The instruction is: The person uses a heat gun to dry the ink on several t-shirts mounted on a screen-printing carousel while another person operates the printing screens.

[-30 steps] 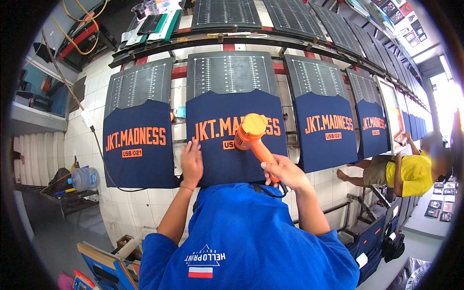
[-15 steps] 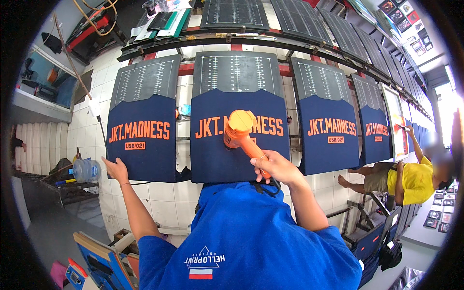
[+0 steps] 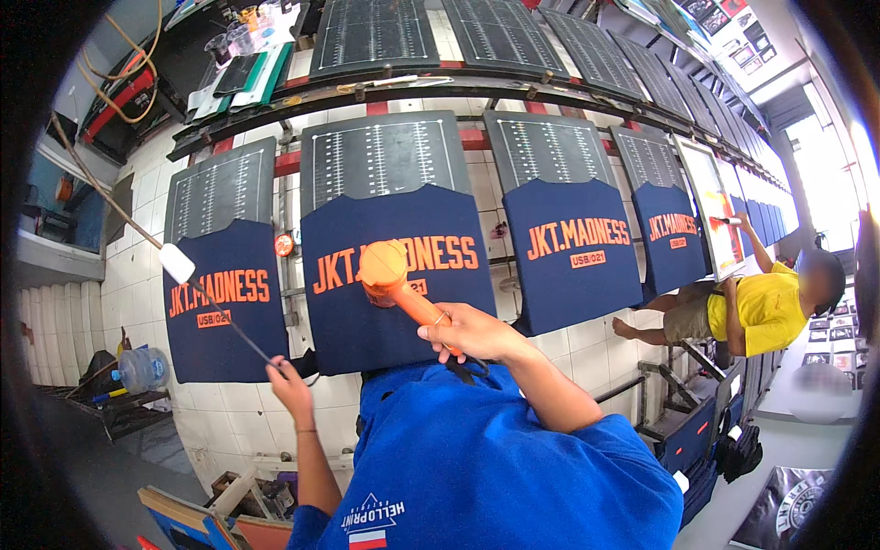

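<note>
My right hand (image 3: pixel 472 332) grips the handle of an orange heat gun (image 3: pixel 385 270), its round nozzle facing the middle navy shirt (image 3: pixel 367 321) with orange lettering, stretched on a dark printing board. My left hand (image 3: pixel 289 380) is lower left, closed on a thin black cord (image 3: pixel 234 325) that runs up-left to a white block (image 3: pixel 177 263) in front of the left navy shirt (image 3: pixel 225 339). My blue shirt fills the lower middle.
More navy shirts (image 3: pixel 573 266) hang on boards along a tiled wall to the right. A person in a yellow shirt (image 3: pixel 765 307) works at a framed screen (image 3: pixel 710 206) on the right. A water bottle (image 3: pixel 142 367) stands at lower left.
My left hand left the middle shirt, swung out left, then dropped and closed on the black cord. The heat gun stayed over the middle shirt.
</note>
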The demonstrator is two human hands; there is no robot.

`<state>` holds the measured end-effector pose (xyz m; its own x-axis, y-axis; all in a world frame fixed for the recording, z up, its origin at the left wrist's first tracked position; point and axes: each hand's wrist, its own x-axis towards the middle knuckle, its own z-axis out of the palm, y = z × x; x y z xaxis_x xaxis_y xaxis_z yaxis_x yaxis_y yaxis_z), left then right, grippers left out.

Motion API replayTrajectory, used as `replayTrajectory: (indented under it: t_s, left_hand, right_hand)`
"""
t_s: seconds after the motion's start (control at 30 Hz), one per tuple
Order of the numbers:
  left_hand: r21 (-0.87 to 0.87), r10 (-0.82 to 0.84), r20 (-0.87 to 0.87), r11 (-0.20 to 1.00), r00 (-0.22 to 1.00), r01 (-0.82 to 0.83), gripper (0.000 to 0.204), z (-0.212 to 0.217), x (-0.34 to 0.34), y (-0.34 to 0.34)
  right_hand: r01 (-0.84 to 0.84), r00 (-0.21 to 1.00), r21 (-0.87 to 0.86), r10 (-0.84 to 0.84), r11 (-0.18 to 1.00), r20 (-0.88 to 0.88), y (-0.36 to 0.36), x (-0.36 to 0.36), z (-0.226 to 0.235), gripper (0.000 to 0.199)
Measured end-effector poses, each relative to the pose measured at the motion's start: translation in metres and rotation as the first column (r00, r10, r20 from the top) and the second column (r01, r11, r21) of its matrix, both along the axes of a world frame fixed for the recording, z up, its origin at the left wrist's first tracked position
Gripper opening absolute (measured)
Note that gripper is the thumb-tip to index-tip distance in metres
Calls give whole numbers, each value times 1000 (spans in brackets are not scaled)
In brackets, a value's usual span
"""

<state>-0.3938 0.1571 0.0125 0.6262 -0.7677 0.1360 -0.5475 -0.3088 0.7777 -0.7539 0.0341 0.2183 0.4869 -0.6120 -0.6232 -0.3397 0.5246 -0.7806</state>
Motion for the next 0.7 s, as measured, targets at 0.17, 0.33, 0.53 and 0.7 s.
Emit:
replayTrajectory:
  t_s: [0.17,0.33,0.53,0.7]
  left_hand:
    - [67,-210,-371,965,905,252,20,27,-127,1]
    - [50,-282,-384,944,879,325,20,34,-224,-17]
    - [110,-85,-199,988,976,108,19,10,-278,-26]
    - [40,172,-65,985,983,-169,25,6,-285,-34]
  right_hand:
    - [82,997,8,-82,997,-2,1,-77,8,41]
    - [188,982,-9,-188,982,-13,3,-187,15,36]
    - [218,974,-93,-223,971,-46,-8,-310,29,33]
    - [102,989,-97,-112,990,-98,-42,-355,36,35]
